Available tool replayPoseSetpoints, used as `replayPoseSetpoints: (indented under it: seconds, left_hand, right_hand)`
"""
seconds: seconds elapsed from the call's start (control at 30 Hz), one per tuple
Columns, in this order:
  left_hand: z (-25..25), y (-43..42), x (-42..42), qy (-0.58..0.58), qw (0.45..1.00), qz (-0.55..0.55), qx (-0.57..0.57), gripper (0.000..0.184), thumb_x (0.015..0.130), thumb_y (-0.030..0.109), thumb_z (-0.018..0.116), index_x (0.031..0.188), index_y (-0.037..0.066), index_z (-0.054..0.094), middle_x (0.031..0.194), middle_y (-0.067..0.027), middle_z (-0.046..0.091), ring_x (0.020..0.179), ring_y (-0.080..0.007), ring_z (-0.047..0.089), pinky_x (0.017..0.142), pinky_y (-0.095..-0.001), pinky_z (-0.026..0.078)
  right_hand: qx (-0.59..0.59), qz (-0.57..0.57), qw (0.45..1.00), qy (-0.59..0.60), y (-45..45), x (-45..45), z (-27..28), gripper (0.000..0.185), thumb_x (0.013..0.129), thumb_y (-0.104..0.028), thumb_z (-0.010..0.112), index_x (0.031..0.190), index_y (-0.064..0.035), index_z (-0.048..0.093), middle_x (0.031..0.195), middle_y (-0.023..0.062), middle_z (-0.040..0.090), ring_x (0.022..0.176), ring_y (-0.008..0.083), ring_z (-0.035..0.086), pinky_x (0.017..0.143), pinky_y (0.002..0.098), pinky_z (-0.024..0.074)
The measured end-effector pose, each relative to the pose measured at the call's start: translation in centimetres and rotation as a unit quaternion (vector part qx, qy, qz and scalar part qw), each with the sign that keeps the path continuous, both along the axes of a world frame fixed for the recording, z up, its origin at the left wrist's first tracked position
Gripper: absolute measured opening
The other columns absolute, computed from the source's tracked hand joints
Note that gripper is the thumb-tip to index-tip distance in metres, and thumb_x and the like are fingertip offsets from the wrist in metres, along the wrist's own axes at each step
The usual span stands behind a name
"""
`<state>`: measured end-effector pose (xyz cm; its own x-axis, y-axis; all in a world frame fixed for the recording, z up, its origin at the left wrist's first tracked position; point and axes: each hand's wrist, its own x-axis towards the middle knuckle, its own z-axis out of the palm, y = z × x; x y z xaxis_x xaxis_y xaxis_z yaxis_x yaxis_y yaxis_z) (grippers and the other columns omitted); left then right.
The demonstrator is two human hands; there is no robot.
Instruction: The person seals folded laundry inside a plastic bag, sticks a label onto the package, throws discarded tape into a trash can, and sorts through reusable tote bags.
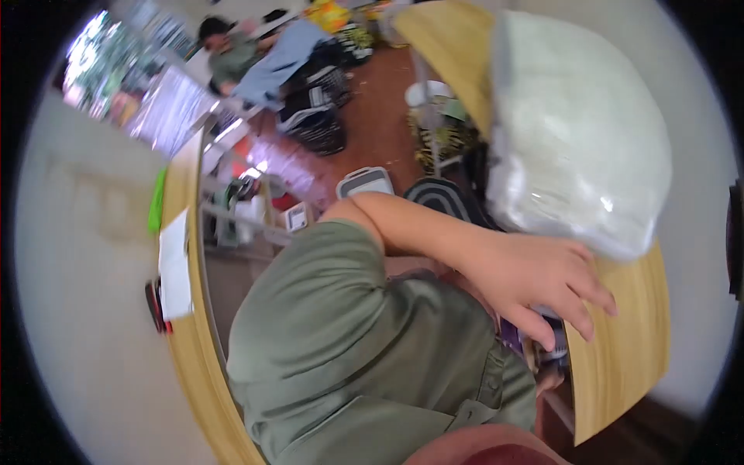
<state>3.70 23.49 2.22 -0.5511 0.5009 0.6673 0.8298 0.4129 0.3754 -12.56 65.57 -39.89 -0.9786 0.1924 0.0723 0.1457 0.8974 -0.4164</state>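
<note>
My left hand reaches across my body, palm down, with its fingers spread and holding nothing I can see. It hovers near the edge of a wood-grain tabletop; I cannot tell whether the fingertips touch it. Just beyond stands a large white bundle in clear plastic wrap. Below my left hand, a small patch of skin shows beside the table edge, perhaps part of my right hand; its fingers are mostly hidden. Behind it are dark and purple items too covered to name.
At left, another wood-grain tabletop bears a white sheet of paper. A lidded bin stands on the reddish floor. Farther back, a person bends over blue cloth and black plastic bags.
</note>
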Motion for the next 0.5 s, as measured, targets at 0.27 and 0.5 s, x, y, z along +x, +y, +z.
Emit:
replayPoseSetpoints:
  seconds: [0.27,0.5]
  left_hand:
    - [-2.9,-1.4,5.8,-0.05,0.995,0.047,0.072,0.036,0.085,0.03,0.058,0.113,0.007,0.057,0.13,-0.0179,0.044,0.099,-0.0309,0.053,0.086,-0.0405,0.038]
    - [-6.0,-3.5,11.9,-0.16,0.97,0.156,0.096,0.037,0.083,0.025,0.062,0.115,0.006,0.056,0.131,-0.018,0.045,0.104,-0.0327,0.053,0.087,-0.04,0.039]
  right_hand:
    - [-0.447,-0.188,0.865,-0.129,1.7,1.8,0.7,0.021,0.085,-0.031,0.052,0.096,-0.0151,0.06,0.086,0.0051,0.064,0.071,0.0213,0.06,0.058,0.0377,0.0443]
    - [-0.601,-0.245,0.74,-0.174,1.6,5.0,1.3,0.018,0.085,-0.031,0.053,0.091,-0.0156,0.06,0.08,0.002,0.063,0.067,0.0159,0.059,0.054,0.0337,0.0424]
